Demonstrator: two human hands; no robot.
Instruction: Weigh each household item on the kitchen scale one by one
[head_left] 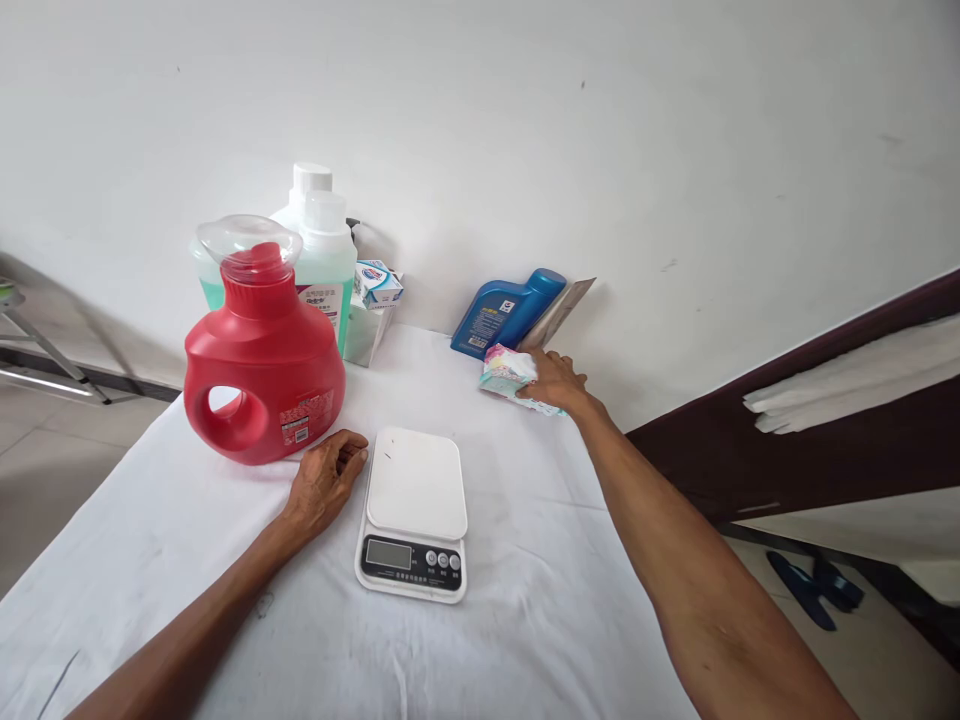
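Your right hand [553, 381] has its fingers laid over one small pastel-printed packet [508, 372], soft and crinkly, at about one o'clock from the scale; the fingers curl onto its near edge, though whether they truly pinch it you cannot tell from here. Your right arm is stretched long and nearly straight across the cloth. Your left hand [324, 482] rests palm down, fingers loosely bent and gripping nothing, fingertips just beside the scale's left edge and close under the red jug.

One white kitchen scale [414, 512] sits in the middle, a smooth rounded-square platform with a dark display strip and three small buttons. One glossy red plastic jug [264, 375], squat with a ring handle and a clear cap, stands at ten o'clock. Behind it stand two pale green bottles [327, 262] with white caps, and one small cardboard box [377, 283] beside them. One blue bottle [508, 312] leans on the wall at twelve to one o'clock. A wrinkled white cloth [525, 600] covers the table.
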